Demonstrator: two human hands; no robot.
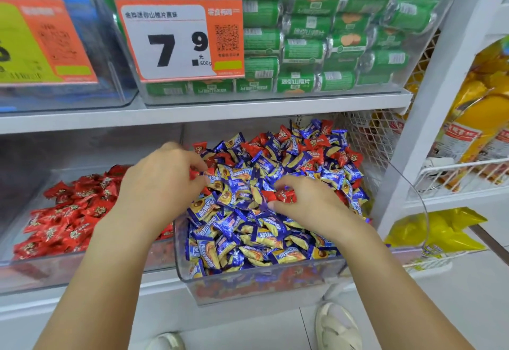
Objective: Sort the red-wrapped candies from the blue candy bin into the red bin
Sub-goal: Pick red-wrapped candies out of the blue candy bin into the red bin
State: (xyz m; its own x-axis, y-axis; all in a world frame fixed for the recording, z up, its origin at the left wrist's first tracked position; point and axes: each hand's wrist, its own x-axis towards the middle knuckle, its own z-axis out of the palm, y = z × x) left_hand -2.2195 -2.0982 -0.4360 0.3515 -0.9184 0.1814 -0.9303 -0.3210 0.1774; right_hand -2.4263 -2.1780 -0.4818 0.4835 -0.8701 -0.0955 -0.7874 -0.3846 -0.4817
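Observation:
A clear bin of blue-wrapped candies (264, 280) stands pulled out from the lower shelf, with red-wrapped candies (314, 156) mixed in, mostly toward its back. To its left is a clear bin (33, 272) holding only red candies. My left hand (162, 181) hovers over the blue bin's left edge, fingers closed on a red candy (195, 174). My right hand (308, 206) rests on the pile in the middle of the blue bin, pinching another red candy (285, 194).
The shelf above carries a clear bin of green snack packs (316, 46) with a 7.9 price tag (179, 41). A white upright post (429, 107) stands to the right, with yellow bags (468, 129) beyond it. My shoes (337, 327) are on the floor below.

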